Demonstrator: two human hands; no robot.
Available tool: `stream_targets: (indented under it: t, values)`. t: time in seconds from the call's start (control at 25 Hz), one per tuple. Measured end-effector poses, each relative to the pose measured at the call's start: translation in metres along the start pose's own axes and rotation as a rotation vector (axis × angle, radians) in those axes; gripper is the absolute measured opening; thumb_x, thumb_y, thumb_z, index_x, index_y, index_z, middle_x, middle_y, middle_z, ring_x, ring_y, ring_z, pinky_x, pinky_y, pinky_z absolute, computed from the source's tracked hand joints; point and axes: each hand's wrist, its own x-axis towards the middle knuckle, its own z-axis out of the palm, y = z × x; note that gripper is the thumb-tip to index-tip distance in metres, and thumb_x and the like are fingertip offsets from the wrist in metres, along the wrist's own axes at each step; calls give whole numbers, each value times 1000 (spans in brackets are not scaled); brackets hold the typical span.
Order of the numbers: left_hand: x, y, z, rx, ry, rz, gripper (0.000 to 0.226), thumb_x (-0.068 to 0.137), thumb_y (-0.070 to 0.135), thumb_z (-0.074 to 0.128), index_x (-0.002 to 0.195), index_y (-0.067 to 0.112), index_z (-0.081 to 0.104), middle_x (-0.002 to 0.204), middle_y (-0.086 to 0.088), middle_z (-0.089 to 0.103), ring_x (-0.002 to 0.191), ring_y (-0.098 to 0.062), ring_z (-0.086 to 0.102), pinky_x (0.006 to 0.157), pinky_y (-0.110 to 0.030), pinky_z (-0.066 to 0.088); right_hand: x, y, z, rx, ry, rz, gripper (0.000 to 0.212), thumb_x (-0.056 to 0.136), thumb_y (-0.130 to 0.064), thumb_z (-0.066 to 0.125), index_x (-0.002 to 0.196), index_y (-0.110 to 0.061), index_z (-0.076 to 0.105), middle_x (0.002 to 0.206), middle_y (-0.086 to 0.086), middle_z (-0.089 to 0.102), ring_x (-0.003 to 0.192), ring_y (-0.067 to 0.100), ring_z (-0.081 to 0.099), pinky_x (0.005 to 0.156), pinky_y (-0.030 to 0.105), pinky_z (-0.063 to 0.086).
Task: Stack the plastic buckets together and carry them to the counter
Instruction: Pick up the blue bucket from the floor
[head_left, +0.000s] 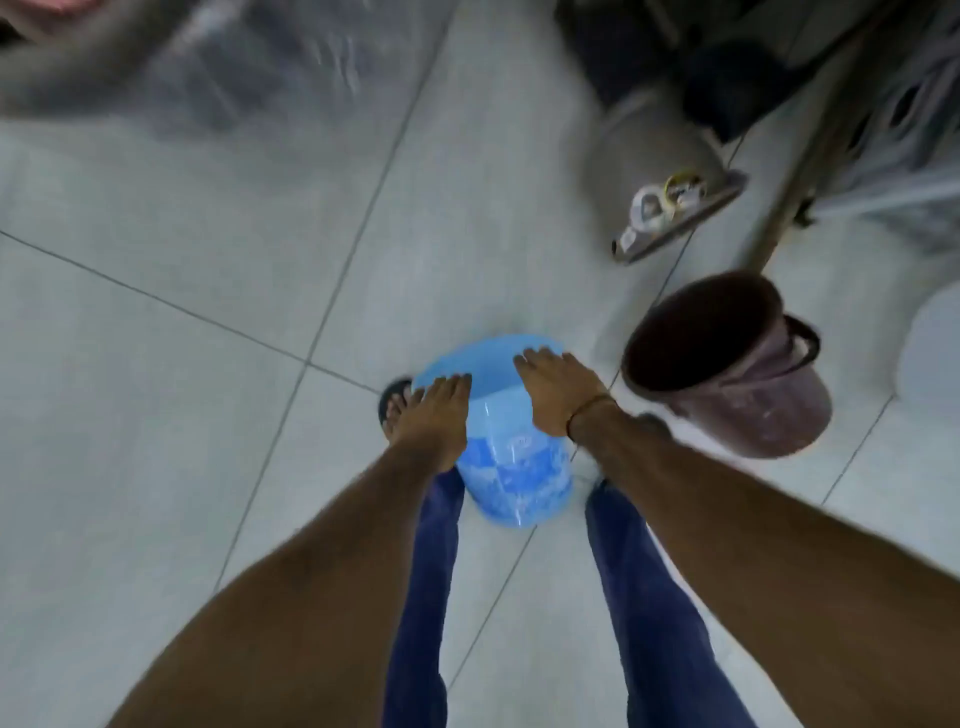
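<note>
Hands, left (434, 415) and right (553, 392), clasping smooth tapered blue bucket (514, 467), both sides

No text, label, brand, number or sign can be read anywhere in this view; the picture is blurred throughout. The blue bucket (511, 457) carries pale whitish markings on its side, too smeared to tell as letters or pattern. A small pale patch on the grey base (675, 218) lying on the floor could be a sticker, but nothing on it is legible
</note>
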Motion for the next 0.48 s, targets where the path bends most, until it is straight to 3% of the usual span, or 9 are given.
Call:
stream_targets:
  t: [0.16,0.36,0.48]
  values:
    - [35,7,27,53,-95,-22,52,97,2,45,148,13,38,146,-9,48,135,-32,43,107,-44,32,42,-2,27,26,-62,-6,33,89,-7,49,122,-8,57,126,14,58,116,35,56,90,39,46]
    - [9,-3,3,11,-11,89,33,84,-2,54,114,12,59,107,-7,69,102,-31,65,76,-40,48,15,-3,-13,-13,-36,-70,29,88,-14,54,115,-14,65,115,13,62,103,36,62,81,39,48]
    - [-13,3,-33,61,73,115,34,77,-3,55,106,11,63,97,-7,68,94,-32,65,76,-40,49,-7,-12,-46,-78,38,-93,26,87,-10,53,109,-15,66,108,12,65,97,35,64,77,37,48]
